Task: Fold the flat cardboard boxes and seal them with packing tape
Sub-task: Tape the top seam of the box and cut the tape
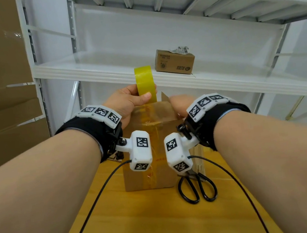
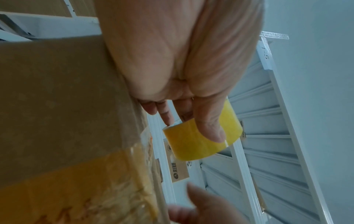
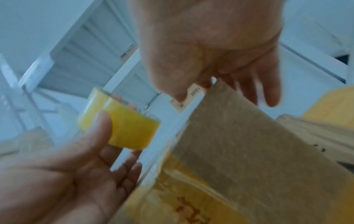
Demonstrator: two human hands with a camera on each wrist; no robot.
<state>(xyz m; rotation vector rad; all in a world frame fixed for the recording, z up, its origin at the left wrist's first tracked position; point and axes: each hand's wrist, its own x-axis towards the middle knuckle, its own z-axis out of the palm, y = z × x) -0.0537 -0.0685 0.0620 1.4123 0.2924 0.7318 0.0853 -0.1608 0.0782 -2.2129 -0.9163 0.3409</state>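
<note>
Together, we had both hands up at the cardboard box (image 1: 147, 177) standing on the wooden table (image 1: 145, 227). Our left hand (image 1: 124, 102) gripped the yellow tape roll (image 1: 144, 83), thumb over its face, just above the box's top far edge. Our right hand (image 1: 179, 105) rested on the box top, fingers straight and loosely spread. Black scissors (image 1: 198, 188) lay just beside the box.
</note>
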